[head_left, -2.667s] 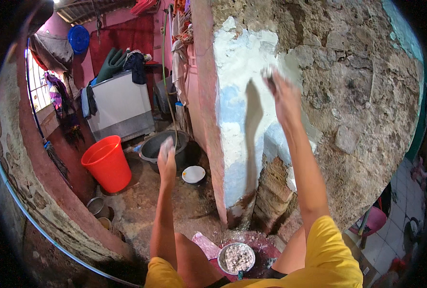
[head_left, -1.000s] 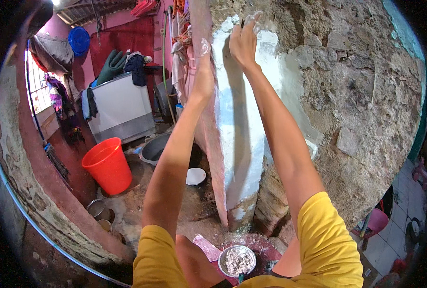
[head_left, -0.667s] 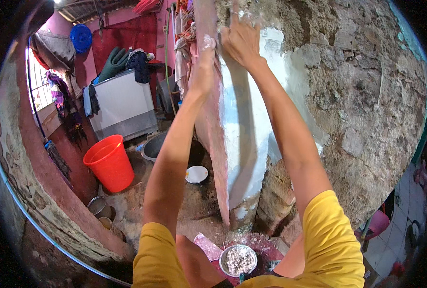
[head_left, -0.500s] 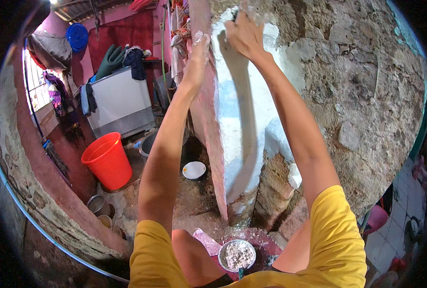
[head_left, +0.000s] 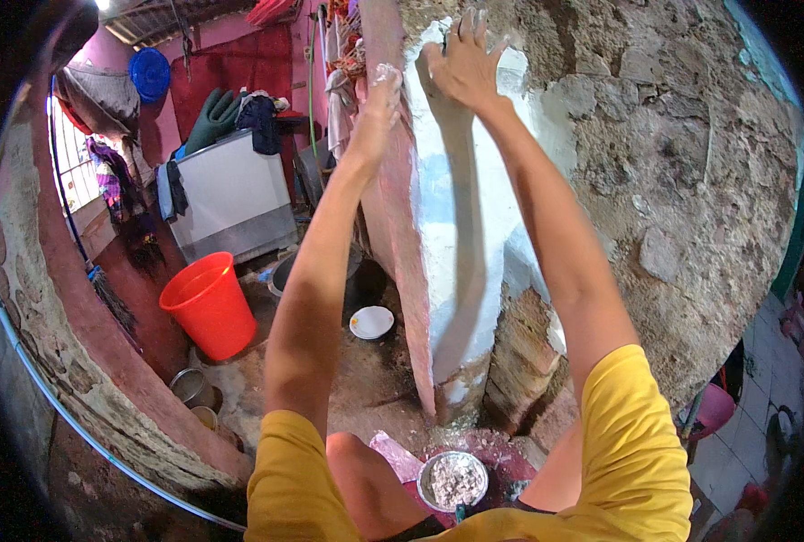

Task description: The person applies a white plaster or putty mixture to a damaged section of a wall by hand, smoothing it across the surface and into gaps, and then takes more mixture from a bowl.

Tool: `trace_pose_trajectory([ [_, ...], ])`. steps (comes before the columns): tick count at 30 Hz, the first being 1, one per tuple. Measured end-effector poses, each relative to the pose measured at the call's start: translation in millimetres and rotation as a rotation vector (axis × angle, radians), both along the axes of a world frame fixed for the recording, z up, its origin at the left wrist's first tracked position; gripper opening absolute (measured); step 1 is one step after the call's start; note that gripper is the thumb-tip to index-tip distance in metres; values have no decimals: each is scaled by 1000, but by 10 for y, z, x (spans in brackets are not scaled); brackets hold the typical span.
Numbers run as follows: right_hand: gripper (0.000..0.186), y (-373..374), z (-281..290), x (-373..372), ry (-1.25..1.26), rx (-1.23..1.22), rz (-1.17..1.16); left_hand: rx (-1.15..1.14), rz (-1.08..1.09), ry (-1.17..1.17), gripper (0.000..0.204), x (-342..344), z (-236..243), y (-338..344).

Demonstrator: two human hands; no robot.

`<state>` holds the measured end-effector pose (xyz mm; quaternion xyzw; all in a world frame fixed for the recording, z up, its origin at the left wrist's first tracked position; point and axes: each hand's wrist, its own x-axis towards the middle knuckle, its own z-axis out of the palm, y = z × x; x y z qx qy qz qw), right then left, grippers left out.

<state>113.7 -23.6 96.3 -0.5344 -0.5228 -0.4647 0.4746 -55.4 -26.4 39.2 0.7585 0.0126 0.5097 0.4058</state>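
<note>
Right hand (head_left: 465,68) has moved up the white patch (head_left: 490,181), upper middle of the frame, fingers splayed; left hand (head_left: 380,113) is now at the pink wall edge (head_left: 397,203). Can't tell either's grip, but work's shifted higher.

Left hand (head_left: 379,113): raised, seen side-on, fingertips (head_left: 385,74) smeared white. Right hand (head_left: 463,72): slightly higher, back to view, fingers (head_left: 481,29) parted and pointing upward. Arms (head_left: 310,298), two: extended forward and up, converging, elbows (head_left: 590,287) slightly bent. Knees (head_left: 344,447): bent, set apart.
</note>
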Motion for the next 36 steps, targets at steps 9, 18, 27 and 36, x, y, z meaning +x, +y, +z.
trace_pose_trajectory([
  [9, 54, -46, 130, -67, 204, 55, 217, -21, -33, -9, 78, 74, 95, -108],
  [18, 56, -125, 132, -218, 234, -50, 232, -64, -5, -3, 74, 10, 117, -104],
  [27, 58, -111, 23, -292, 108, 32, 120, -56, 19, -7, 71, 16, 38, -83],
  [36, 59, -186, 110, -28, 235, 23, 354, -69, 25, -18, 70, -15, 37, -80],
])
